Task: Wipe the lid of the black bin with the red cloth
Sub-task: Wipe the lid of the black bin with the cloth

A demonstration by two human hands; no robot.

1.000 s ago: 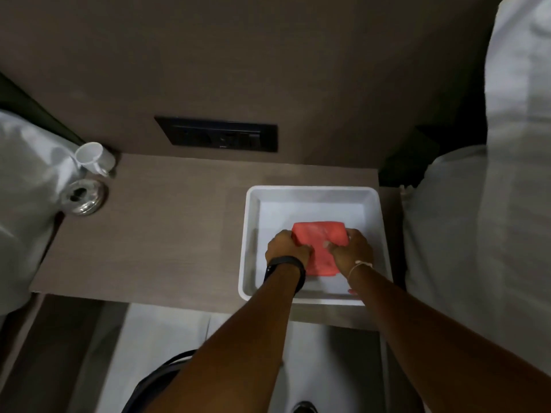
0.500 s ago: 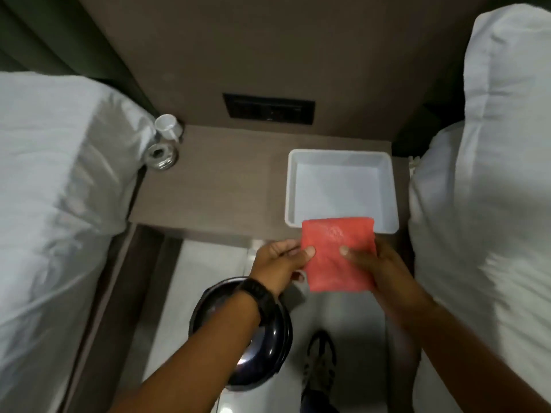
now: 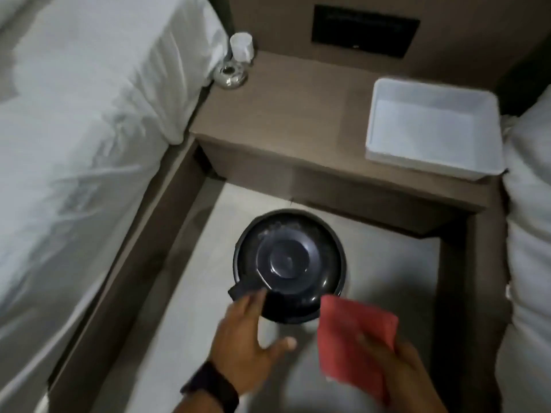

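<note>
Bin lid (image 3: 290, 260) unobstructed | left grip (image 3: 244, 332) wide | right grip (image 3: 396, 365) holding red cloth (image 3: 351, 338)

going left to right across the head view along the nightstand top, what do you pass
Bed with white sheets → metal ashtray → white cup just behind it → bare brown nightstand top → white tray → white pillow at the right edge.

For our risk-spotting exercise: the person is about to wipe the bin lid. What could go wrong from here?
1. The red cloth is held folded in the right hand, so it may wipe only a narrow strip.
2. The left hand reaches the black bin at its near edge; pressing there could tip it on the floor.
</note>
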